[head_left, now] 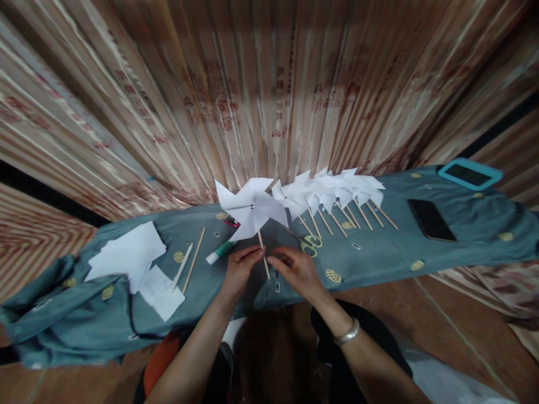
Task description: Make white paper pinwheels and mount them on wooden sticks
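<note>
A white paper pinwheel (pixel 269 210) on a thin wooden stick stands above the cloth in front of me, a small dark pin at its centre. My left hand (pixel 241 270) is closed, pinching the stick between thumb and fingers below the blades. Just to the right of the stick is my right hand (pixel 298 270), its fingers loosely curled and apart, with nothing visible in them. Beside my left hand lies a green and white glue stick (pixel 219 252). Yellow-green handled scissors (pixel 310 245) rest beyond my right hand.
Several finished pinwheels (pixel 332 191) lie overlapping in a row at the back right. White paper sheets (pixel 130 249), a white pen (pixel 182 266) and a loose wooden stick (pixel 194 259) are at left. A dark phone (pixel 431 220) and blue-framed device (pixel 470 174) lie at right.
</note>
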### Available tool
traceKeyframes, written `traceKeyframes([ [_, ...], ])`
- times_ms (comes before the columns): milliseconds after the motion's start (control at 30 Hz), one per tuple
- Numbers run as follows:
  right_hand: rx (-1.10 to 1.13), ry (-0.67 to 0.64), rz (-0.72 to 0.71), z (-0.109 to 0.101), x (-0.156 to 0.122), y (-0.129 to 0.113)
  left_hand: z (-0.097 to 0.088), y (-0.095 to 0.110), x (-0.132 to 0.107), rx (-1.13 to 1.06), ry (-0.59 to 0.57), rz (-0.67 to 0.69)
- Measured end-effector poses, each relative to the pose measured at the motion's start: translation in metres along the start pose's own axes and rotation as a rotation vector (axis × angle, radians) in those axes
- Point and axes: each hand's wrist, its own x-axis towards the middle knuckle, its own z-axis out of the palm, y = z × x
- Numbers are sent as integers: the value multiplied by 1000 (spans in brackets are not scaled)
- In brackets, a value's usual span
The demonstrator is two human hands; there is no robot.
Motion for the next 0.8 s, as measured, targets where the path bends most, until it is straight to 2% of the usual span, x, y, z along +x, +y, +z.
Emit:
traceKeyframes([
  [100, 89, -120, 25, 4, -2, 5, 2, 3, -1, -31, -16, -7],
  [167, 182, -148, 48, 9, -3, 10, 4, 3, -2, -39, -22, -7],
  [433, 290, -61, 105, 19, -7, 14, 9, 1, -8, -80, -29, -1],
  [600, 252, -47, 112, 19, -5, 13, 9, 2, -12, -150, -48, -3],
  [800, -38, -1, 116, 2, 12, 15, 3, 6, -19, -152, -50, 22],
])
